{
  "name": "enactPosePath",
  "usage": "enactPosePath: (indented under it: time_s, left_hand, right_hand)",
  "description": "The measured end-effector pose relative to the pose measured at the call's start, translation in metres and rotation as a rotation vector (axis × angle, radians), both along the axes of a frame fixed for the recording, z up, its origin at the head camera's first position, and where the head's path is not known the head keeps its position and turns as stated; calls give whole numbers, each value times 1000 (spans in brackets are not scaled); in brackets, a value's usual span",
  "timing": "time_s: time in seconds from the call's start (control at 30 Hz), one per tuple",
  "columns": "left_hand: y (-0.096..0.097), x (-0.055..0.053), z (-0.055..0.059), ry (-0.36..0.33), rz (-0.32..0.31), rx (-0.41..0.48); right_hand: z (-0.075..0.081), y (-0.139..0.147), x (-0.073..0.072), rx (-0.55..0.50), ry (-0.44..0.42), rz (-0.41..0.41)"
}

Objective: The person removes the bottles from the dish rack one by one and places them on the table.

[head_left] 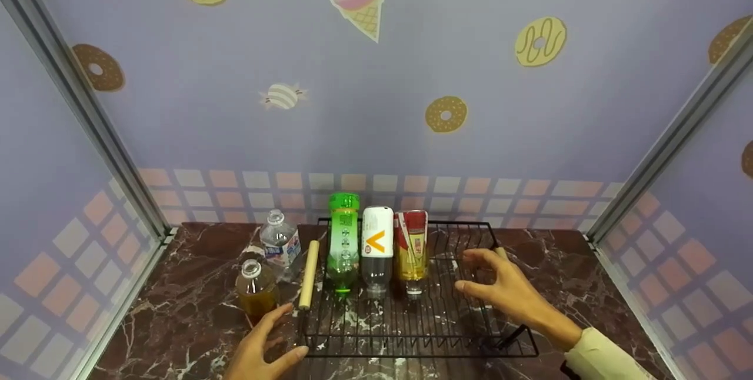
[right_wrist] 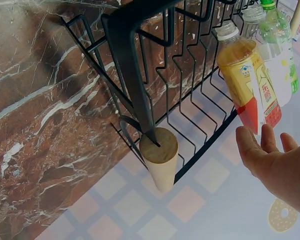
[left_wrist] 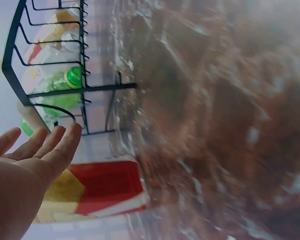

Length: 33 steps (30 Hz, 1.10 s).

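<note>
Far L of the marble counter (head_left: pixel 176 315): bare strip betw. the alu frame post (head_left: pixel 88 109) and the first bottles; room there. Next, amber-liquid bottle (head_left: pixel 256 292) standing uncapped, w/ a clear water bottle (head_left: pixel 280 245) just behind it, both outside the rack, close to its L edge. L hand (head_left: pixel 262 350) low at the front, palm down near the rack's front-L corner; fingers straight and spread, holding nothing; index tip just short of the amber bottle's base, thumb at the rack's front wire; wrist view shows same loose flat palm, nothing in it. Wire rack (head_left: pixel 412 333), black, sits mid-counter; wooden handle (head_left: pixel 309 274) runs along its L side, a matching one (right_wrist: pixel 160 157) on the R side seen end-on in the R wrist view. In the rack's back-L part, three bottles lie side by side, touching, caps toward the person: green bottle (head_left: pixel 343 242), white-label bottle (head_left: pixel 377 250), then yellow tea bottle (head_left: pixel 411 247) w/ red label. R of the tea bottle the rack's wires are free through to its R edge; front half of rack also open. R hand (head_left: pixel 500 286) hovers over that free R part, fingers relaxed, slightly bent and apart, gripping nothing; fingertips near the tea bottle, not touching. Beyond the rack's R edge: bare marble to the R frame post (head_left: pixel 665 139).
</note>
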<state>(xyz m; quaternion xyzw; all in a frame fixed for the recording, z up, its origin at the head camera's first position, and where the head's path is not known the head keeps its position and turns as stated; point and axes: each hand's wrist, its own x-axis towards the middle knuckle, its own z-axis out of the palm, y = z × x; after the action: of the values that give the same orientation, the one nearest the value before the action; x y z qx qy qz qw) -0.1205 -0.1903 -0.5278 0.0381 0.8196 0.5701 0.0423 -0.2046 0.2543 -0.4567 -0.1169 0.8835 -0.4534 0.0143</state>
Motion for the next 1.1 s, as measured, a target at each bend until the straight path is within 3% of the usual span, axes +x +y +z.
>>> enactPosePath:
  time_s: [0.1, 0.33, 0.63, 0.9, 1.1]
  left_hand:
    - [7, -2, 2, 6, -20, -20]
    - [22, -11, -1, 126, -26, -100]
    - [37, -24, -6, 131, -20, -197]
    - [34, -28, -15, 132, -18, -170]
    - [34, -30, -17, 116, -37, -174]
  right_hand:
    - [-2, 0, -3, 44, 6, -24]
    - [-8, -6, -15, 84, 1, -36]
    - [-10, -15, -27, 179, 62, -25]
    - [-12, -23, -33, 246, 74, -31]
    - [-15, -26, -35, 142, 12, -17]
